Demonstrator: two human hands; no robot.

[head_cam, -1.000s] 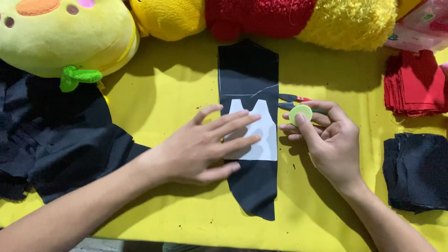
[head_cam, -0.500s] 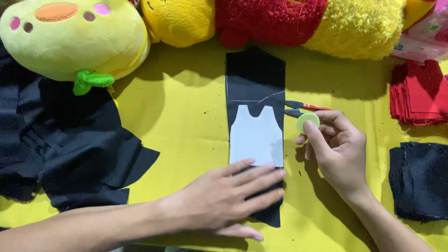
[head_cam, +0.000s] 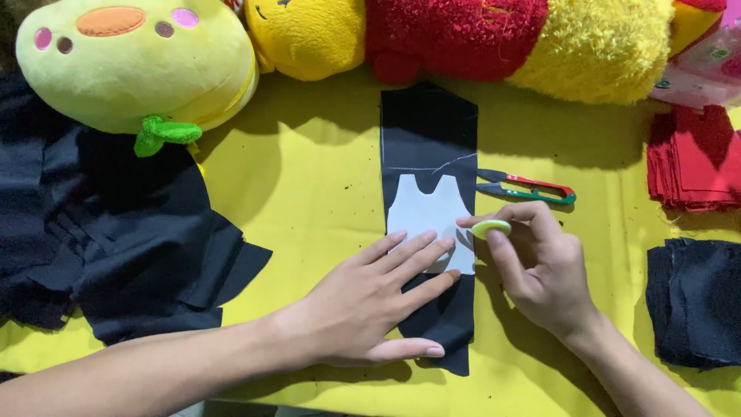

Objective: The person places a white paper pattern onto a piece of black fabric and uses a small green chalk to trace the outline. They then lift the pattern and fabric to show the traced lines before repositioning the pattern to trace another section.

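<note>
Black fabric strip (head_cam: 428, 154) lies lengthwise on the yellow table cover (head_cam: 309, 193), white paper pattern (head_cam: 424, 216) on its middle. Left hand (head_cam: 370, 301) flat, fingers spread, pressing the pattern's lower edge and the strip. Right hand (head_cam: 540, 266) pinches a pale green chalk disc (head_cam: 491, 228) at the pattern's right edge. Thread snips (head_cam: 529, 188), red and green handles, just right of the strip, untouched. Loose black fabric pile (head_cam: 116, 239) far left. Red fabric stack (head_cam: 695, 162) at right edge, black stack (head_cam: 698, 301) below it. Yellow plush toy (head_cam: 139, 62) top left, red-and-yellow plush (head_cam: 478, 38) along top. Pink translucent packet (head_cam: 698, 69) top right corner, small green label, unreadable.
</note>
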